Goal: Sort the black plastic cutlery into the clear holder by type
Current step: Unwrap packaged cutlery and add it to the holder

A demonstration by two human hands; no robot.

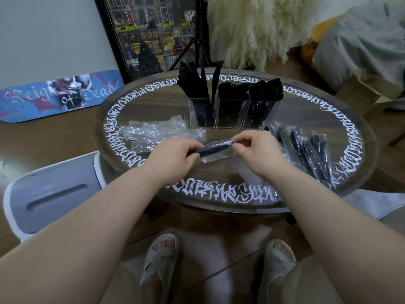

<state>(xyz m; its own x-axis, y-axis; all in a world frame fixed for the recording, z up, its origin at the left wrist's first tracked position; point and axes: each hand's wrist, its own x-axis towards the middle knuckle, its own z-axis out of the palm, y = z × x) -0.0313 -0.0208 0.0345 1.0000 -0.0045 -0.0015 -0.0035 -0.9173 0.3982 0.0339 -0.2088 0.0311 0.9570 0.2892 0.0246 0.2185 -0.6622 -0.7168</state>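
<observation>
- Closest of all, the person's two feet sit in pale slippers (161, 257) on the brown floor.
- To the near left stands a gray and white stool (52, 194).
- Two bare arms reach out over a round wooden table (359, 137) with white writing around its edge.
- The left hand (173, 155) pinches one end of a wrapped cutlery packet (215, 147), with its fingers curled around it.
- The right hand (256, 150) pinches the other end of the same packet between thumb and fingers.
- The packet is held just above the table, in the middle, between the two hands.
- On the right side of the table lies a pile of more wrapped packets (306, 150), near the right hand.
- On the left side lie empty clear wrappers (157, 132), just beyond the left hand.
- Farther back stands the clear holder (232, 114) with three sections side by side.
- Its left section holds black knives (205, 84) standing up, and more black cutlery fills the middle section and the right one.
- Past the table, a skateboard deck (59, 95) lies on the floor at far left, beside a framed picture (153, 34) that leans on the wall.
- A cardboard box (366, 93) sits at far right.
</observation>
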